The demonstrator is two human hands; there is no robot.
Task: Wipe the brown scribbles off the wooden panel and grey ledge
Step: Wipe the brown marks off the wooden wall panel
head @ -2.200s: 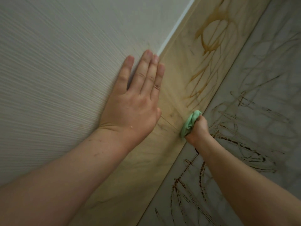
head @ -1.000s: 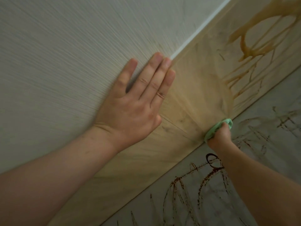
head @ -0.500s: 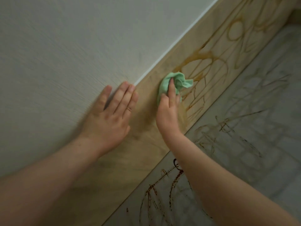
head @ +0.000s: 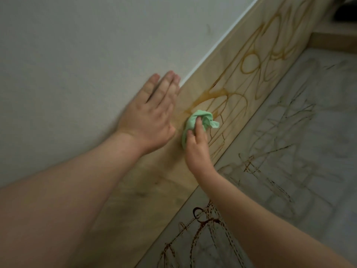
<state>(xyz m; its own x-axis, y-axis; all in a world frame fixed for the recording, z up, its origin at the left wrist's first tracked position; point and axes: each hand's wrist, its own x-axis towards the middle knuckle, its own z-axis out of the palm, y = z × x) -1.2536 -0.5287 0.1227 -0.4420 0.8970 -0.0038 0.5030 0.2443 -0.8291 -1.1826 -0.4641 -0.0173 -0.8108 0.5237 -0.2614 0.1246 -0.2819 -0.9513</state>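
A wooden panel runs diagonally from lower left to upper right, with brown scribbles over its far part. Below it lies the grey ledge, also marked with dark brown scribbles. My right hand presses a crumpled green cloth against the panel at the near end of the scribbles, fingers curled on the cloth. My left hand lies flat with straight fingers across the wall and the panel's top edge, just left of the cloth.
A pale textured wall fills the upper left, with a white strip along the panel's top. At the far right a wooden edge closes off the ledge, with something dark above it.
My right hand went from the panel's bottom edge up onto the panel with the cloth and now sits slightly lower on the scribbles. The view has shifted along the panel; my left hand stays flat.
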